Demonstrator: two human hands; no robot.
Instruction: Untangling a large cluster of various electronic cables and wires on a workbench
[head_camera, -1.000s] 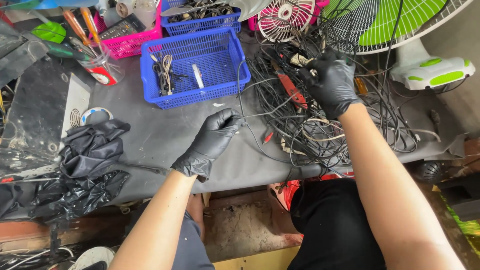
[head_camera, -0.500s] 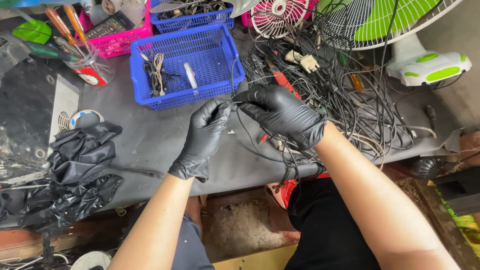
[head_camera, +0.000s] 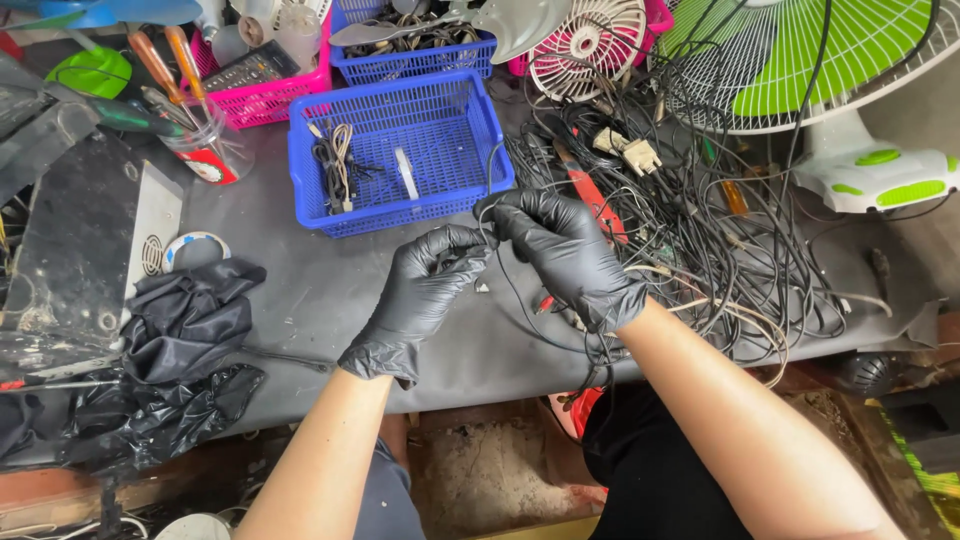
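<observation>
Your 2 gloved hands meet over the grey table (head_camera: 330, 300), just in front of the blue basket (head_camera: 400, 150). Your left hand (head_camera: 425, 290) and right hand (head_camera: 560, 250) both pinch a thin black cable (head_camera: 515, 300), which loops up between the fingertips and trails down under your right wrist. Where it runs into the tangle of wires (head_camera: 720, 250) is hard to make out. A crumpled black bag (head_camera: 185, 320) lies to your left, a green fan (head_camera: 830, 70) to your right.
</observation>
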